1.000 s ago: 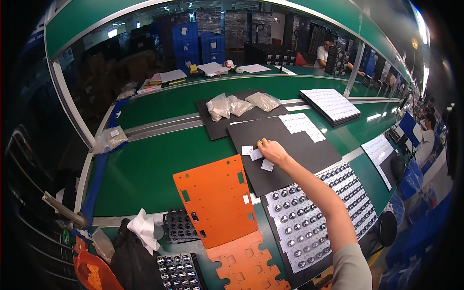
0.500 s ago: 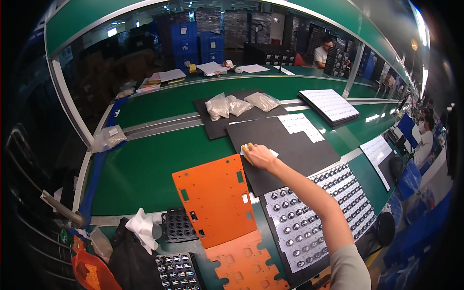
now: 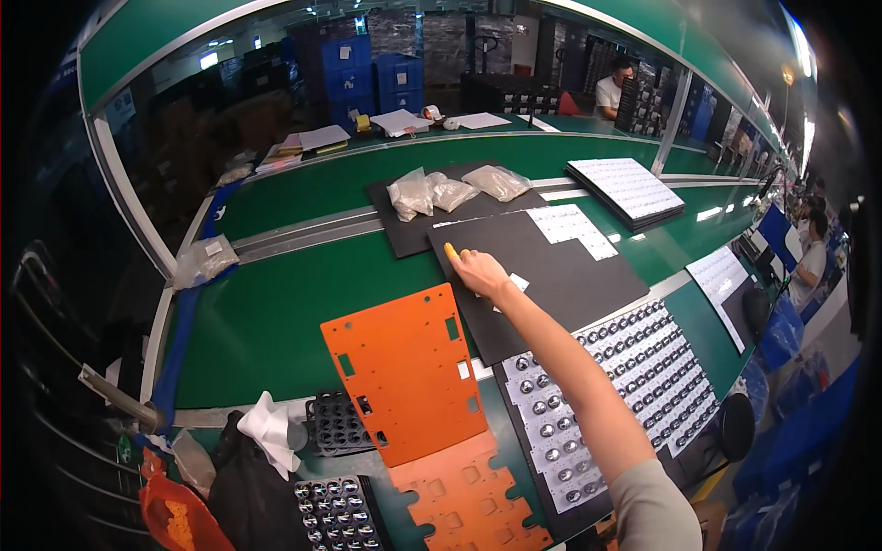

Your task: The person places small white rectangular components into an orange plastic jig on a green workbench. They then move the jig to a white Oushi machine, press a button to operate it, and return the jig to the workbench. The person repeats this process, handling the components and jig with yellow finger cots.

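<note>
Far left of the right hand, a clear bag of small pieces lies on the green worktop. Nearer the person, well left and below the hand, a red bag holds orange bits, with crumpled white paper next, then a dark tray and a tray of shiny domes. Just below and left of the hand stands a flat orange plate; a paler orange plate with cutouts adjoins its lower edge. Beyond the hand, three clear bags rest on a dark sheet.

The right hand is over the left part of a black board, a yellow cover on one fingertip; whether its fingers pinch anything cannot be told. The left hand is out of view, its state unknown. Small white squares lie on the board beside and partly under the right hand. Right of it, a white panel covers the board's far corner, and a domed panel lies closer to the person. Farther right are a stack of white-topped boards and another white panel.
</note>
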The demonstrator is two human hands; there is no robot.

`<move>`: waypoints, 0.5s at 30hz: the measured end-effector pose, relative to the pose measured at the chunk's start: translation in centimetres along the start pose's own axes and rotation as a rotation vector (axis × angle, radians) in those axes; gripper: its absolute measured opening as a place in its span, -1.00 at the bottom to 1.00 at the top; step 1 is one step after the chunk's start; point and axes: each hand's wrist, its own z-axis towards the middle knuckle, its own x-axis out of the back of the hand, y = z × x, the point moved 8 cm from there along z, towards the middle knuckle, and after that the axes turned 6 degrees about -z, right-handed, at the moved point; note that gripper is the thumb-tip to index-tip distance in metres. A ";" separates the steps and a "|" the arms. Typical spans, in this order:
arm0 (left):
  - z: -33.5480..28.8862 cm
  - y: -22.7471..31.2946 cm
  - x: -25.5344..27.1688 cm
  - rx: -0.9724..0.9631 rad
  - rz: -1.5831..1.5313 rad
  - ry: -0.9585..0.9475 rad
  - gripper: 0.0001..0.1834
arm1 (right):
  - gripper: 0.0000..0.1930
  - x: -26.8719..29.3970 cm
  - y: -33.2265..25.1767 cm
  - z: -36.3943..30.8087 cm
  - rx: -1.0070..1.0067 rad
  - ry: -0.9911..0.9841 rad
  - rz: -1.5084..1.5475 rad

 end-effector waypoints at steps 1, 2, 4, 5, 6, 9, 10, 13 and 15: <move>-0.4 -0.2 -0.3 0.000 -0.007 -0.006 -0.64 | -0.72 -0.1 0.7 0.0 -0.036 0.005 0.041; -0.7 -0.5 -0.6 0.001 -0.015 -0.011 -0.63 | -0.71 -0.2 1.4 0.1 -0.072 0.010 0.081; -1.0 -0.6 -0.7 0.016 -0.010 -0.094 -0.62 | -0.61 -0.9 1.7 0.5 -0.093 -0.038 0.096; -1.2 -0.8 -0.5 0.029 -0.005 -0.171 -0.61 | -0.61 -1.1 1.5 0.5 -0.088 -0.040 0.090; -1.3 -0.9 -0.6 0.043 0.000 -0.248 -0.61 | -0.60 -1.3 1.4 0.6 -0.083 -0.041 0.085; 1.5 0.1 0.5 0.042 0.018 0.059 -0.60 | -0.63 -1.6 1.4 0.2 -0.137 -0.061 0.081; 0.7 -0.2 -0.1 0.033 0.017 -0.037 -0.60 | -0.63 -1.7 1.5 0.1 -0.133 -0.069 0.093; -1.9 -1.1 -0.8 0.019 -0.005 -0.243 -0.61 | -0.68 -1.5 3.1 0.0 -0.172 -0.077 0.138; -1.4 -1.0 -0.7 0.035 -0.032 -0.257 -0.61 | -0.77 -1.2 5.0 0.0 -0.229 -0.065 0.178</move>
